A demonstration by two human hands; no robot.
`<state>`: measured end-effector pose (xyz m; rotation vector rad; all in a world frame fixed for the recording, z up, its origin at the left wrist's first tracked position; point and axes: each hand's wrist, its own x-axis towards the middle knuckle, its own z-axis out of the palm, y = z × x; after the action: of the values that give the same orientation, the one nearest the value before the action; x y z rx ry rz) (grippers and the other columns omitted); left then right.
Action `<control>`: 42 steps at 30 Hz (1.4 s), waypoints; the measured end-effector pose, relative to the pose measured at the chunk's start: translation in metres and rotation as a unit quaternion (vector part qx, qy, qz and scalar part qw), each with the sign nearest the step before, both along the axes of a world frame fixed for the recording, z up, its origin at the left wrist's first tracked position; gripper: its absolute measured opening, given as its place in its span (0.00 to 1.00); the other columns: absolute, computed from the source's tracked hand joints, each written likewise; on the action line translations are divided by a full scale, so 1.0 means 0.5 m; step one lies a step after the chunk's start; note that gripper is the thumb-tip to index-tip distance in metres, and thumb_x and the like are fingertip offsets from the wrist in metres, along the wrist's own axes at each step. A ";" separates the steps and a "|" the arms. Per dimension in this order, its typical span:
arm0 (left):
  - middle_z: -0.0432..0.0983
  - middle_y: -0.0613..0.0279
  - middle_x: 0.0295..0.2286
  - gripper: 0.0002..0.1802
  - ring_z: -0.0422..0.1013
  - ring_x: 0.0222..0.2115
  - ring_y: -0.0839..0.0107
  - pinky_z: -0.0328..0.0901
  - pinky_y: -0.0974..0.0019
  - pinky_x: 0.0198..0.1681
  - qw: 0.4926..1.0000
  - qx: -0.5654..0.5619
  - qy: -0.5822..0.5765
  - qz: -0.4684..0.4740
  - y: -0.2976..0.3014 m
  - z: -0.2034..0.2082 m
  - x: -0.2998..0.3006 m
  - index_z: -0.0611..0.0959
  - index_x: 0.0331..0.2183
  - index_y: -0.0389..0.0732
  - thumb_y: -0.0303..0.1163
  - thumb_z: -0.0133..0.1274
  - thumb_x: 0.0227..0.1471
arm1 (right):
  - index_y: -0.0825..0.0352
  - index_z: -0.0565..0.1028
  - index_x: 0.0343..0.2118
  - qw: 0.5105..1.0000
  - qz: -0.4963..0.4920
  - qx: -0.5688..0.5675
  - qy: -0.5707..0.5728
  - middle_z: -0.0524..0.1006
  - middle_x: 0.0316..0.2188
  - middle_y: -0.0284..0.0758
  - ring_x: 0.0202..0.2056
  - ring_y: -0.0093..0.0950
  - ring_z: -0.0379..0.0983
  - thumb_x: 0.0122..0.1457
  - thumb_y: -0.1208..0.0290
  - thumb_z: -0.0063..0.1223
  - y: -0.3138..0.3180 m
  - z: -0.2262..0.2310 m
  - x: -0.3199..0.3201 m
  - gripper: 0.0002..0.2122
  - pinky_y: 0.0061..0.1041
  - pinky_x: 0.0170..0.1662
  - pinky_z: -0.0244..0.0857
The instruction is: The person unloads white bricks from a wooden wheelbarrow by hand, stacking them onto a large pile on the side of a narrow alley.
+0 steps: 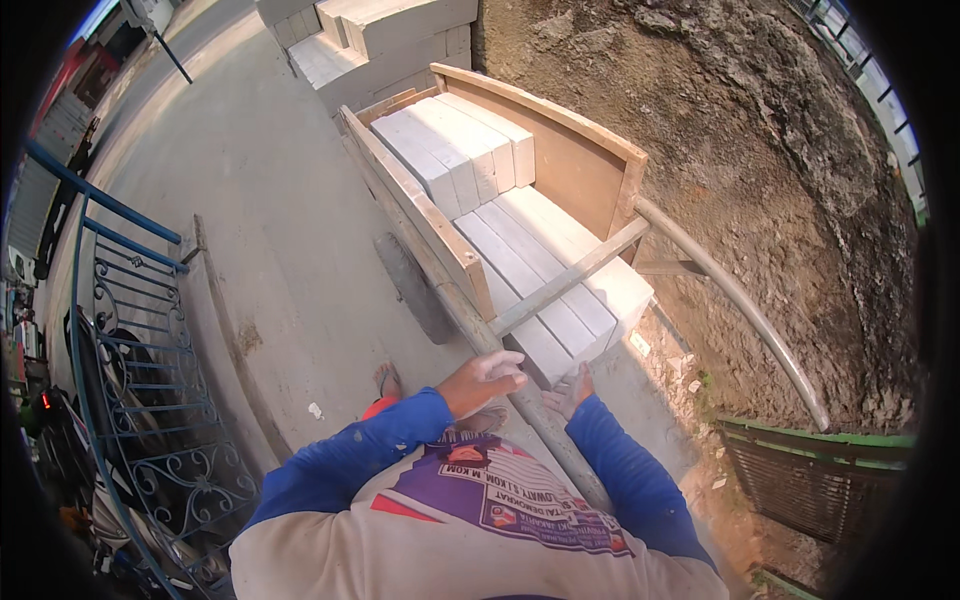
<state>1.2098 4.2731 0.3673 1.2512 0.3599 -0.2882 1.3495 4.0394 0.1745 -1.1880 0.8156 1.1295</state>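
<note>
Left hand point(483, 378) on cart handle point(520, 390), right hand point(572, 388) at white blocks point(540, 290)

Single head-worn fisheye view, looking steeply down and forward; wearer's torso fills lower centre, wooden cart point(560, 180) close at frame centre.

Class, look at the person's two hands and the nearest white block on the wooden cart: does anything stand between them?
Nothing visible: the left hand and right hand already touch the nearest white rectangular block, beside the grey metal handle bar.
</note>
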 end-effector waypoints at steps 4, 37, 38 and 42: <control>0.72 0.50 0.48 0.29 0.70 0.47 0.66 0.63 0.64 0.54 0.998 -0.056 -0.023 -0.010 0.123 0.006 -0.071 0.65 0.57 0.34 0.35 0.51 0.59 | 0.60 0.39 0.68 0.982 0.183 0.000 -0.040 0.40 0.68 0.49 0.61 0.61 0.51 0.55 0.27 0.27 -0.014 -0.008 0.020 0.48 0.53 0.60 0.50; 0.77 0.58 0.21 0.17 0.73 0.22 0.68 0.67 0.63 0.28 0.889 0.386 0.101 0.227 1.394 -0.386 -0.330 0.83 0.29 0.38 0.44 0.55 0.50 | 0.70 0.75 0.44 0.529 0.090 -0.713 -0.452 0.77 0.42 0.46 0.44 0.45 0.73 0.62 0.52 0.45 0.660 0.327 0.046 0.22 0.40 0.48 0.64; 0.75 0.60 0.22 0.11 0.71 0.24 0.72 0.66 0.67 0.25 0.886 0.328 0.170 0.280 1.449 -0.442 -0.361 0.80 0.32 0.39 0.37 0.57 0.51 | 0.71 0.74 0.43 0.470 0.081 -0.732 -0.486 0.77 0.41 0.46 0.43 0.45 0.73 0.63 0.54 0.46 0.683 0.320 0.074 0.21 0.40 0.48 0.64; 0.75 0.63 0.27 0.30 0.71 0.24 0.71 0.69 0.61 0.31 0.975 0.066 0.060 0.205 1.612 -0.597 -0.728 0.72 0.55 0.39 0.27 0.60 0.49 | 0.71 0.73 0.42 0.586 -0.047 -0.447 -0.675 0.77 0.38 0.46 0.40 0.42 0.73 0.64 0.60 0.46 1.019 0.451 0.175 0.16 0.38 0.46 0.64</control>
<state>0.8460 5.0790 0.0686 1.2600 0.7398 0.0144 1.4371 4.5489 0.4001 -2.2561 0.0985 -0.6292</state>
